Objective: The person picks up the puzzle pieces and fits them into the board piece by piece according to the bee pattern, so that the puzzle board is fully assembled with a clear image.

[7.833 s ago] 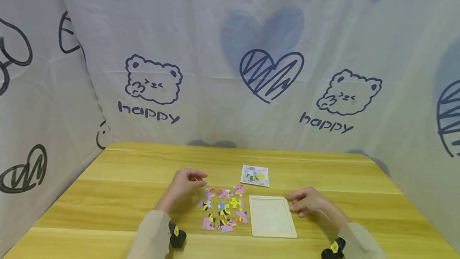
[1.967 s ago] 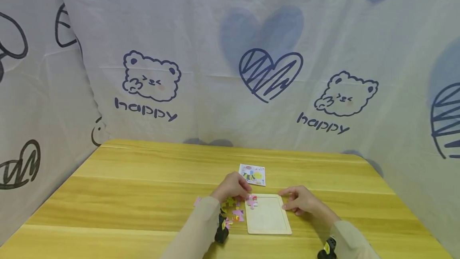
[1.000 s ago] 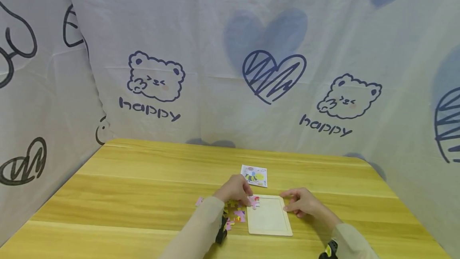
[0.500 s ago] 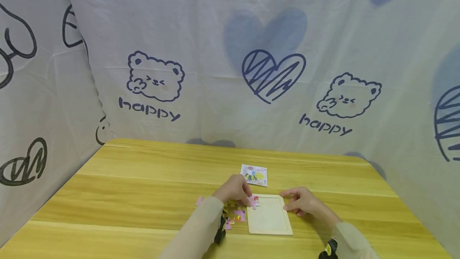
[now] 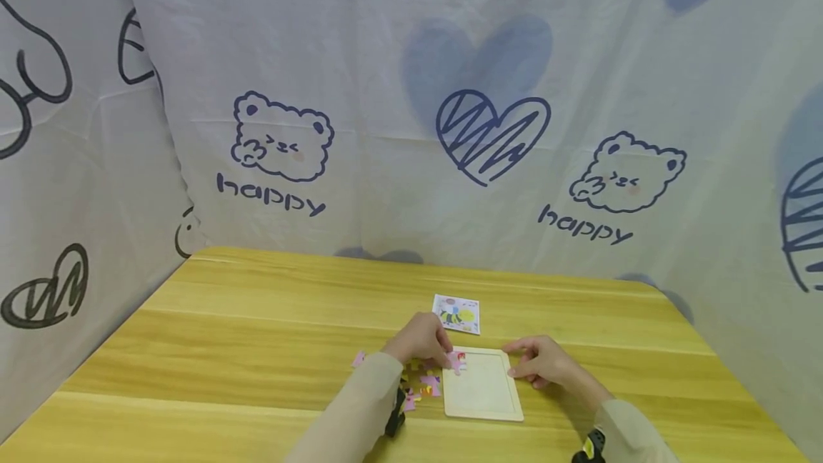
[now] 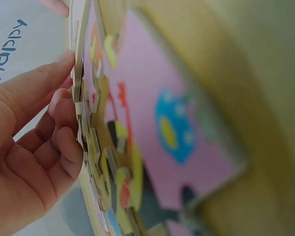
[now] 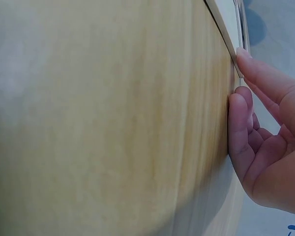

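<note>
A shallow wooden puzzle tray point(image 5: 485, 391) lies flat on the table. In its upper left corner is a pink puzzle piece point(image 5: 459, 361) with a red detail. My left hand point(image 5: 421, 340) holds that piece by its left side with thumb and index finger; the fingertips partly hide the contact. The left wrist view shows the left thumb at the tray's edge, above loose pieces. On the other side, my right hand point(image 5: 546, 363) grips the tray's upper right corner, index finger on top, thumb at the side. Its remaining fingers curl against the tabletop in the right wrist view.
Several loose puzzle pieces point(image 5: 429, 384), pink and yellow, lie left of the tray, partly covered by the left forearm. Behind the tray lies a square card point(image 5: 459, 314) with a bee picture. A printed cloth point(image 5: 386, 127) hangs behind the wooden table point(image 5: 244, 349).
Since the oldest frame, my left hand has moved right from beside the loose pieces, and a pink piece now sits in the tray's corner. Over the last second both hands barely move.
</note>
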A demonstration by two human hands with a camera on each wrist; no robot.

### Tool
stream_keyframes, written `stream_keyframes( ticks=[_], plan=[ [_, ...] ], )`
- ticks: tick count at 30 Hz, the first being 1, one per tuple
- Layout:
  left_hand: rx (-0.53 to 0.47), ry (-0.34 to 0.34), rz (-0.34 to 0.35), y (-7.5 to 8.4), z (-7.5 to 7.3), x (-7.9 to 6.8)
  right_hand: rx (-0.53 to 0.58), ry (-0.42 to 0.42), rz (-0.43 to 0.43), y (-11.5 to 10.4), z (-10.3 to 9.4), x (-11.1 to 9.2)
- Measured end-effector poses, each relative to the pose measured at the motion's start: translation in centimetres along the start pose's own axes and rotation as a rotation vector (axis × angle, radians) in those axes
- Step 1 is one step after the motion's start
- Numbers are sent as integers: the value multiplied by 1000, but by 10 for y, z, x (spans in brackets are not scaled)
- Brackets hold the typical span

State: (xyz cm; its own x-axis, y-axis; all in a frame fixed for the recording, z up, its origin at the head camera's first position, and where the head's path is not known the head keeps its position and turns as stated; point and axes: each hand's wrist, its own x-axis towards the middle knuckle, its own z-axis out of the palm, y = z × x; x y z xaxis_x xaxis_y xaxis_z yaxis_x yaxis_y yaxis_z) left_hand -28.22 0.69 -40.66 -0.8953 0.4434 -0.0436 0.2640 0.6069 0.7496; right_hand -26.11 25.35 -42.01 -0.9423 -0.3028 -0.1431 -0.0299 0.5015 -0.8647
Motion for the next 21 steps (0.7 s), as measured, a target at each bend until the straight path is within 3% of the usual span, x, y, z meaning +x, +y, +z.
stream_keyframes(
  ticks=[12,21],
  plan=[
    [-6,-16,-12,1,0,-1,12,-10,0,0,-1,0],
    [55,-4,-18,2,-1,-2,11,-7,-8,0,-1,0]
  ],
)
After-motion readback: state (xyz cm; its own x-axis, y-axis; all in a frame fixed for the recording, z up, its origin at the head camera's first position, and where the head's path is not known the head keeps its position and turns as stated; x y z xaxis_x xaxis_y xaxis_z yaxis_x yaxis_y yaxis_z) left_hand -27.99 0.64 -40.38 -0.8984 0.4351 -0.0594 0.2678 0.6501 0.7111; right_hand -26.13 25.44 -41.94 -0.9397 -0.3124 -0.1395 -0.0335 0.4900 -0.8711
